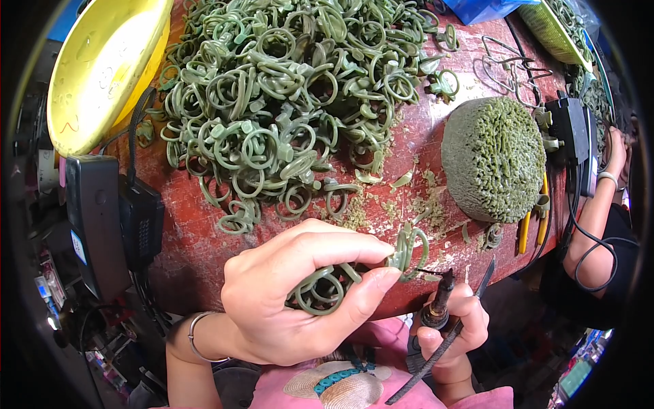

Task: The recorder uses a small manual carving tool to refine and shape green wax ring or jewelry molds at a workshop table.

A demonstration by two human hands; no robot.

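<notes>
My left hand [293, 286] pinches a green wax ring [409, 252] between thumb and forefinger, beyond the table's near edge. Several more green rings [319, 292] are cupped in its palm. In my right hand [463, 327] is a wax pen [437, 308] with a dark body and brass-coloured collar, its thin tip pointing left at the pinched ring. I cannot tell if the tip touches it. A slim dark tool with a pointed blade [486, 276] also lies through the same hand. Ahead of my left hand spreads a large pile of green wax rings [272, 102].
A rough-topped round green block [497, 160] stands on the red table [180, 252], with yellow-handled pliers [524, 233] beside it. At left are a yellow basin [88, 88] and a black box [95, 225]. Bent wire [507, 65] lies far right. Another person's arm [596, 232] reaches in from the right.
</notes>
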